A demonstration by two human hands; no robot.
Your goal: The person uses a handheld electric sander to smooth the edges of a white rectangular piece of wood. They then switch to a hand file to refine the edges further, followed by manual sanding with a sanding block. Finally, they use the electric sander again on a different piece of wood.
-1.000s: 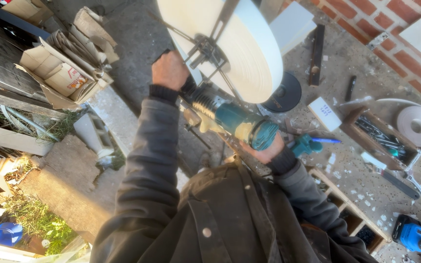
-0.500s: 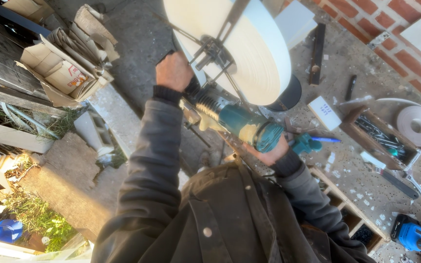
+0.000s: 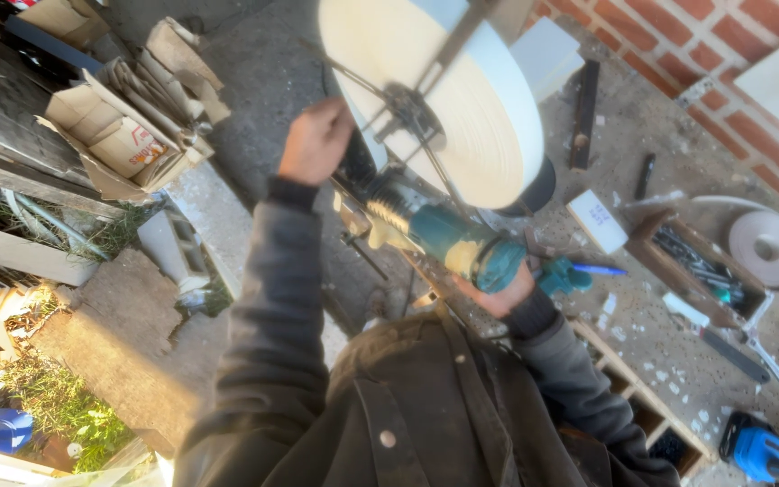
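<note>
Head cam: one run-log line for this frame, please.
left hand fist by hub of white wheel | right hand gripping teal power tool at rear | tool nose toward hub | workbench littered

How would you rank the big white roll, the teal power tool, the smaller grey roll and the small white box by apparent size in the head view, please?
1. White roll, largest, though nearest the camera.
2. Teal power tool.
3. Grey roll, farther off, so unsure against the tool.
4. White box, smallest.

Left hand [image 3: 316,141] gripping a side handle beside a large white disc on a dark metal frame [image 3: 444,90], right hand [image 3: 498,293] holding a teal angle grinder [image 3: 448,239], cluttered concrete workbench [image 3: 678,180], red brick wall [image 3: 723,54]
</note>
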